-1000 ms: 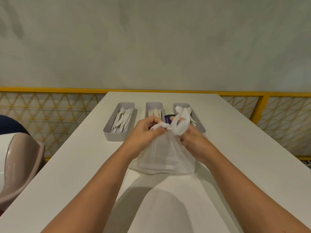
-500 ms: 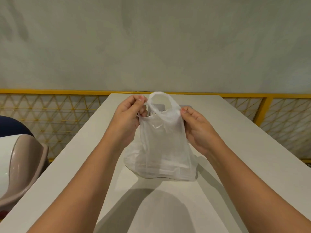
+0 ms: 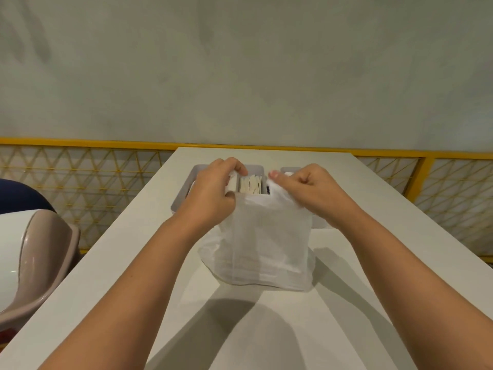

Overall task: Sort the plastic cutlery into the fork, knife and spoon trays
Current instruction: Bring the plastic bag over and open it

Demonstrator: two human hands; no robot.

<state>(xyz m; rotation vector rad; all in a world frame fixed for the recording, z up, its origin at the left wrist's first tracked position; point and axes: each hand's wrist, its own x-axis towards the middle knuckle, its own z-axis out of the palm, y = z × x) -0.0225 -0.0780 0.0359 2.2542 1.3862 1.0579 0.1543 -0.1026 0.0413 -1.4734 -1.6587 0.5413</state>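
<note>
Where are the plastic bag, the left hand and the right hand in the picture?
plastic bag (image 3: 269, 244): head view, on the middle of its front side.
left hand (image 3: 212, 194): head view, on the middle of the hand.
right hand (image 3: 310, 192): head view, on the middle of the hand.

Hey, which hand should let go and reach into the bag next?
Probably the right hand: it only pinches the rim of the plastic bag beside the opening, while the left hand grips the other side more fully and can steady it.

Bare left forearm (image 3: 149, 268) (right forearm (image 3: 386, 263) likewise bare).
</note>
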